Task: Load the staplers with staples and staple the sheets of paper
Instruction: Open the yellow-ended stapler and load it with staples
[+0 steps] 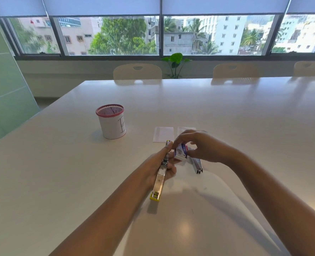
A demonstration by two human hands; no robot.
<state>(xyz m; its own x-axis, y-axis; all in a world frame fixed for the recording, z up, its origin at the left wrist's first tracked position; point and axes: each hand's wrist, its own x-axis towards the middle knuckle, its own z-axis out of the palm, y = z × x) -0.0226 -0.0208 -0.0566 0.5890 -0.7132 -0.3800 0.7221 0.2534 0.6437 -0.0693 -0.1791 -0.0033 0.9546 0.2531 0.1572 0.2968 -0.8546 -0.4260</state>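
— Where's the yellow stapler [159, 179]?
— Opened out, gripped in the left hand [157, 166], nearer than the mesh cup [112, 122].
— And the right hand [201, 146]?
— Its fingers pinch the staple box [180, 152] beside that stapler, above the table [60, 172].

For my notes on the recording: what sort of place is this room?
Probably an office meeting room: a long white table with matching chairs along its far side, roller blinds over wide windows, and a mesh pen cup.
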